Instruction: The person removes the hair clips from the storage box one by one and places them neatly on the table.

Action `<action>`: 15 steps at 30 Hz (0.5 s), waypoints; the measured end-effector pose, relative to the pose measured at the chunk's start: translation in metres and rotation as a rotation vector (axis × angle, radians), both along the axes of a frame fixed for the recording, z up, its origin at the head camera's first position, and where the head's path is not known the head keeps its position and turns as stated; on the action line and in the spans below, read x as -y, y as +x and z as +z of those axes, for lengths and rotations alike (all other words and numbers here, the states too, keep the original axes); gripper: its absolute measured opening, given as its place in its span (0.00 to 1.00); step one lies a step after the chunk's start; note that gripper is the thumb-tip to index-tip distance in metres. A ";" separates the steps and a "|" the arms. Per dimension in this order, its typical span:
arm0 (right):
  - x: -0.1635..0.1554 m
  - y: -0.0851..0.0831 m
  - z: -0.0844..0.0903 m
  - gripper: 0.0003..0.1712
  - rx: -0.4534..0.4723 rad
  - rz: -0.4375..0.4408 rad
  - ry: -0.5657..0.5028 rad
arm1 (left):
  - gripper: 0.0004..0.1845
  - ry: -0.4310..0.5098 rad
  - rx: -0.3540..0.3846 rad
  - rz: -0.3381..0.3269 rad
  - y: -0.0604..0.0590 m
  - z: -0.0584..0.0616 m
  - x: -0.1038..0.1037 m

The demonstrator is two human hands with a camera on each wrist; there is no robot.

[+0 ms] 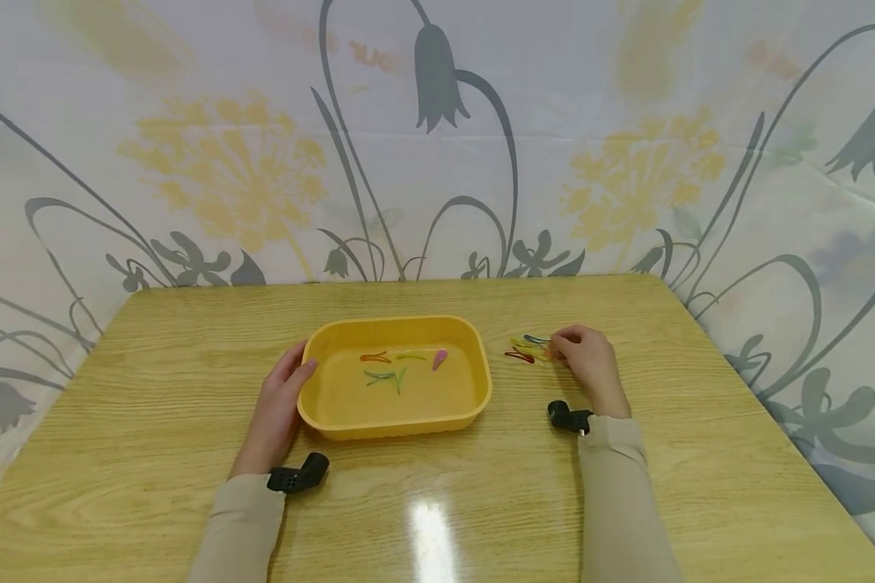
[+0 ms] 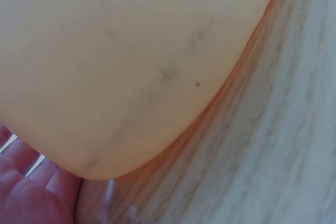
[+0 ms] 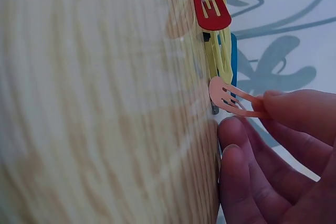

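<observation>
Right hand point(image 3: 273, 156): your fingertips pinch a peach hair clip point(image 3: 231, 99) off the loose pile point(image 1: 528, 348) beside the yellow tray point(image 1: 394, 421). Left hand point(image 1: 277, 409): flat, relaxed fingers steadying the tray's side. Lift the clip clear so its neighbours aren't dragged.

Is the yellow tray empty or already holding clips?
Not empty. The yellow tray holds about five hair clips on its floor in the head view; more lie outside beside the right hand, which pinches a peach clip.
</observation>
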State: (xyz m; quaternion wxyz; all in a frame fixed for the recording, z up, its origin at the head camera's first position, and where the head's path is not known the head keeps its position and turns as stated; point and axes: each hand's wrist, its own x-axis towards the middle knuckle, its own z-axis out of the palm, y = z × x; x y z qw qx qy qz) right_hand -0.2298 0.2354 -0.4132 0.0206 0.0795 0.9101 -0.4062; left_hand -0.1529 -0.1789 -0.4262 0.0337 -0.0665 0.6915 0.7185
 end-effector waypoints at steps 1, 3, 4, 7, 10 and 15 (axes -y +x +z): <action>0.000 0.000 0.000 0.18 0.003 0.001 -0.001 | 0.28 0.004 -0.003 0.000 0.000 0.000 0.000; -0.001 0.000 0.000 0.18 0.008 0.006 -0.007 | 0.28 0.013 -0.009 0.000 0.000 -0.001 0.000; -0.001 0.000 0.000 0.18 0.008 0.010 -0.006 | 0.28 0.014 -0.009 -0.001 -0.001 -0.001 0.000; -0.001 0.001 0.000 0.17 0.013 0.017 0.002 | 0.28 0.011 -0.010 0.002 -0.001 -0.001 0.000; -0.002 0.001 -0.001 0.17 0.015 0.014 0.019 | 0.27 0.007 -0.012 0.002 -0.001 -0.001 0.000; -0.001 0.001 0.000 0.16 0.009 0.011 0.033 | 0.27 0.018 -0.017 -0.001 0.000 0.001 -0.001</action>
